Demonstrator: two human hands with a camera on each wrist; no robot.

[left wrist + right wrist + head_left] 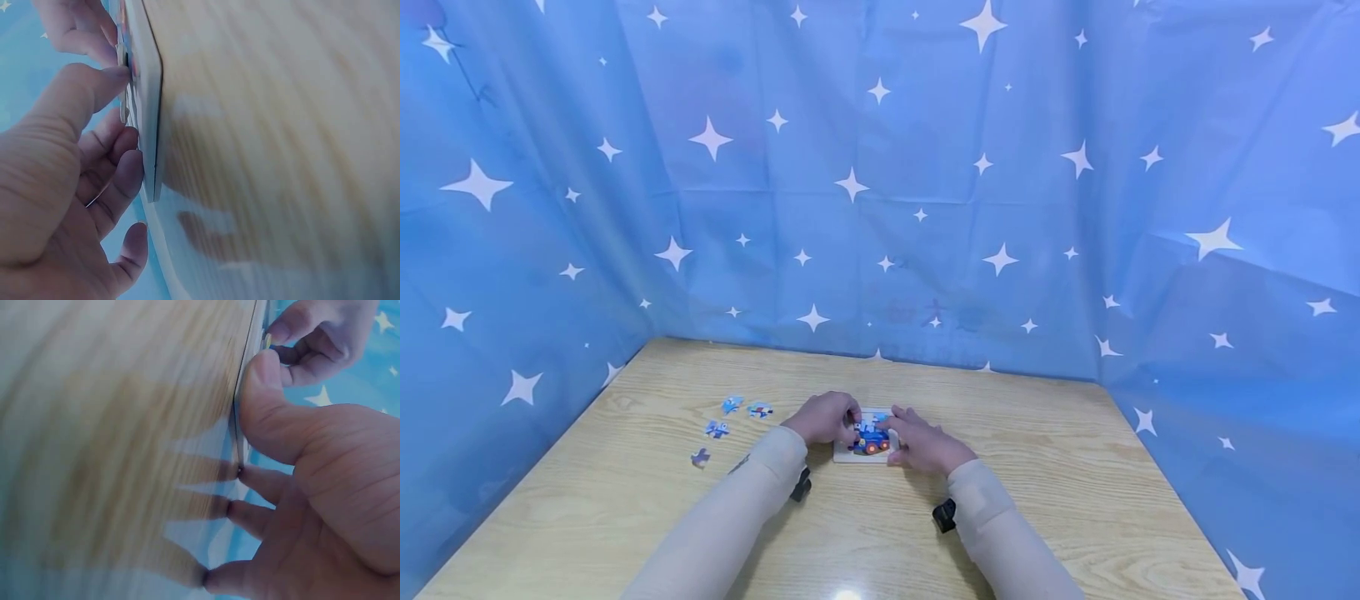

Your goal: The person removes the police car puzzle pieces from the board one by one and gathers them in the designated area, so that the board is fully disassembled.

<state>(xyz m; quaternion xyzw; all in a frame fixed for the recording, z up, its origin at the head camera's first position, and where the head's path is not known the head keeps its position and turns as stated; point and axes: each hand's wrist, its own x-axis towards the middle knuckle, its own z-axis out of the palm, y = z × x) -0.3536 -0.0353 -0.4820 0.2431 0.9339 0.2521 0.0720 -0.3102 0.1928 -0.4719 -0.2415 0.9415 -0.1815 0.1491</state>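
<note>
A small jigsaw board (842, 456) with a pale frame lies flat on the table, showing a blue vehicle with orange-red wheels. At its left part my left hand (827, 418) pinches a thin puzzle piece (124, 112) between thumb and fingers, close over the board. Its other fingers rest by the board's edge. My right hand (925, 442) lies at the board's right side, thumb (262, 381) against the frame and the other fingertips spread down on the table. Part of the picture is hidden by both hands.
Several loose puzzle pieces lie left of the board, among them a blue one (732, 404), a multicoloured one (760, 410) and a darker one (700, 457). Blue star-patterned cloth (865, 225) encloses the wooden table (1037, 433) at the back and sides.
</note>
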